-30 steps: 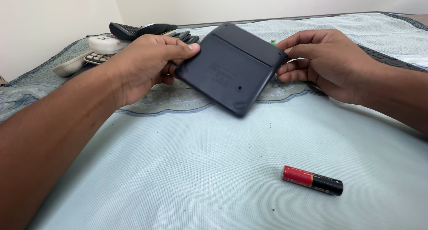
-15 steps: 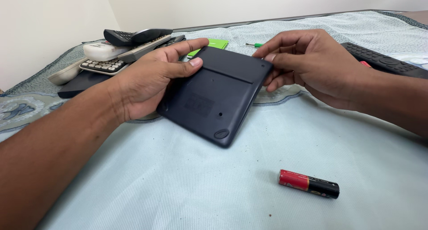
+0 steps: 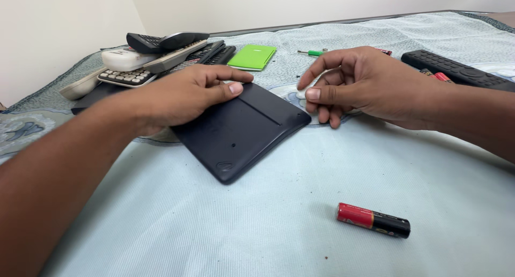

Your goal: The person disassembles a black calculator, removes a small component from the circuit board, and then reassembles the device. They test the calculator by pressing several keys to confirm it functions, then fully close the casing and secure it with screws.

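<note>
The dark flat device (image 3: pixel 241 129), apparently a calculator turned face down, lies on the bed (image 3: pixel 161 223) left of centre, one corner pointing toward the near edge. A raised strip across its far half reads as the battery-compartment cover; it appears closed.

The left hand (image 3: pixel 182 94) rests on the far left part of the device, fingers together and pressed flat, thumb laid along the cover strip. It pins the device rather than gripping it.

The right hand (image 3: pixel 365 81) sits just off the device's far right corner, fingertips touching the bed. Thumb and forefinger are pinched together close to a small pale object (image 3: pixel 301 94); whether they grip it cannot be determined.

A red-and-black battery (image 3: pixel 373 220) lies loose on the bed, near and to the right, well apart from both hands.

Judged step: work on the battery compartment, with the device held steady and the cover not yet opened. The next move calls for the left hand to keep the device from sliding while a thumb pushes the cover along its track. The loose battery must then be matched to the polarity marks in the bay.

Surroundings: a stack of remotes and calculators (image 3: pixel 155 54) at far left, a green flat case (image 3: pixel 252 57) beyond the device, a small green-handled screwdriver (image 3: pixel 312 52) further back, and a long black remote (image 3: pixel 456 70) at far right.
</note>
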